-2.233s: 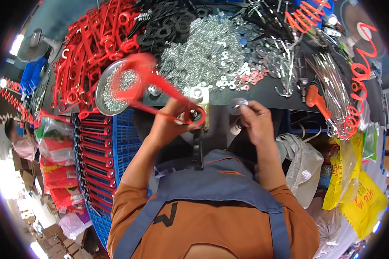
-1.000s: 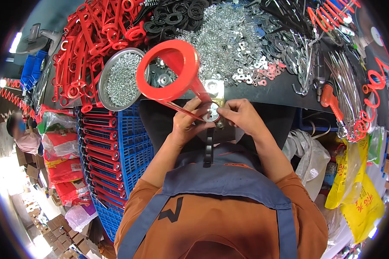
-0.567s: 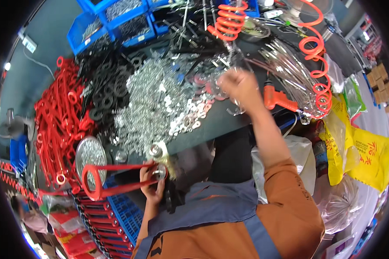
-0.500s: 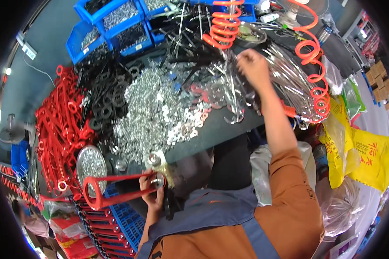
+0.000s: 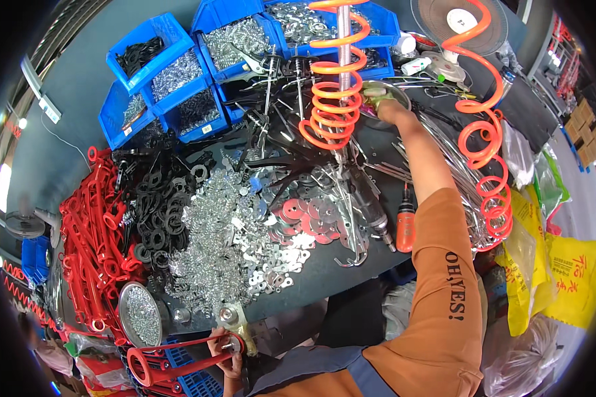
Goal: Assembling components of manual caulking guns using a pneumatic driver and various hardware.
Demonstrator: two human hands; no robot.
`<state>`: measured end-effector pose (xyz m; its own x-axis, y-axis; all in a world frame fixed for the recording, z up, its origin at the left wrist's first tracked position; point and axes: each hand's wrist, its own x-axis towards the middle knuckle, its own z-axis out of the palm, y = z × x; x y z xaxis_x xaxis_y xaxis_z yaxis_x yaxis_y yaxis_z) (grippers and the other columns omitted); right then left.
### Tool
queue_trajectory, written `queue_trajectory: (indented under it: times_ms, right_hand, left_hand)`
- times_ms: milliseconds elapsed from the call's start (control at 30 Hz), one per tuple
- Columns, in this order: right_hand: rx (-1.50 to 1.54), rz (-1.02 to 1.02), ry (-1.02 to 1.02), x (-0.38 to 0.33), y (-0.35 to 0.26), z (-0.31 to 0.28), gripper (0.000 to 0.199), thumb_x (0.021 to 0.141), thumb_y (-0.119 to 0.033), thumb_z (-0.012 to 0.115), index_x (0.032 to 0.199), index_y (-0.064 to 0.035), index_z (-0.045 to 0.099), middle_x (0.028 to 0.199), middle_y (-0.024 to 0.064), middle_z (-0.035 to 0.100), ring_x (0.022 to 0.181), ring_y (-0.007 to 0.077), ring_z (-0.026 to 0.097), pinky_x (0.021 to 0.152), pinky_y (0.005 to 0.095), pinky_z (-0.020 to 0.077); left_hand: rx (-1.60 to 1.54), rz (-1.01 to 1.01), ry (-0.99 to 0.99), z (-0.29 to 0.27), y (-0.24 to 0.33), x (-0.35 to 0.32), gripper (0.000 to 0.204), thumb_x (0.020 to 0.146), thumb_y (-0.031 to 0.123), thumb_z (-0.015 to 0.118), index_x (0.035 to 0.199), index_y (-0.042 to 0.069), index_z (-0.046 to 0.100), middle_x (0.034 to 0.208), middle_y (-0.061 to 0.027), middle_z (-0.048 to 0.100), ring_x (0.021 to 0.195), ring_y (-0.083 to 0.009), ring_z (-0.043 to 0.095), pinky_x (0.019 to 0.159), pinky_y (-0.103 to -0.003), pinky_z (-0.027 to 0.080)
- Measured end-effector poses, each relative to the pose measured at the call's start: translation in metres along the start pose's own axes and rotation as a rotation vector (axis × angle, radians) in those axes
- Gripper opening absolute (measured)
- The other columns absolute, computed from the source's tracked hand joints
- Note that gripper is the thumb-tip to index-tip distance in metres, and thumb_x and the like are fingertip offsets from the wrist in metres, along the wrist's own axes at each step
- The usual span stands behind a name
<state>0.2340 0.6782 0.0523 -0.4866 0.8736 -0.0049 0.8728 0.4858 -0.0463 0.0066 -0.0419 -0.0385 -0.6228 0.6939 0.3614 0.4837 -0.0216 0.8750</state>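
My left hand, low near the table's front edge, grips the fork end of a long red metal frame. A ring closes the frame's other end, pointing left. A round metal disc sits between its arms by my fingers. Just beyond stands a small fixture with a round metal piece. My right hand is stretched to the back of the table, over a shallow metal bowl with something yellow-green and pinkish at the fingers. Those fingers are mostly hidden, so I cannot tell their hold.
Heaps of red frames, black rings, springs and washers cover the table. Blue bins line the back. Coiled orange hoses hang over it. A power driver, red-handled tool and metal rods lie right.
My right hand has moved farther back, from above the rods to the bowl. The view has shifted, showing more of the table's back. My left hand still holds the red frame.
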Motion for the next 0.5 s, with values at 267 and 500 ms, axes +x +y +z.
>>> queue_trajectory:
  times_ms: [267,500]
  right_hand:
    - [0.405,0.327,-0.132,0.003,-0.01,-0.016,0.044,0.089,-0.021,0.044,0.129,-0.0077,0.053,0.138,0.0125,0.048,0.129,0.0241,0.042,0.108,0.0324,0.0315]
    - [-0.109,0.126,-0.334,0.003,-0.004,-0.029,0.055,0.087,-0.024,0.05,0.141,-0.0224,0.04,0.147,0.0032,0.037,0.131,0.0249,0.041,0.108,0.0394,0.0328]
  left_hand:
    - [-0.017,-0.02,0.02,0.005,0.005,0.005,0.061,0.077,0.05,0.067,0.105,-0.003,0.054,0.124,-0.0178,0.048,0.118,-0.0312,0.044,0.105,-0.045,0.029]
    - [-0.13,-0.037,0.024,0.012,0.005,0.011,0.071,0.075,0.051,0.07,0.115,-0.004,0.05,0.122,-0.0145,0.048,0.105,-0.0231,0.049,0.091,-0.034,0.038]
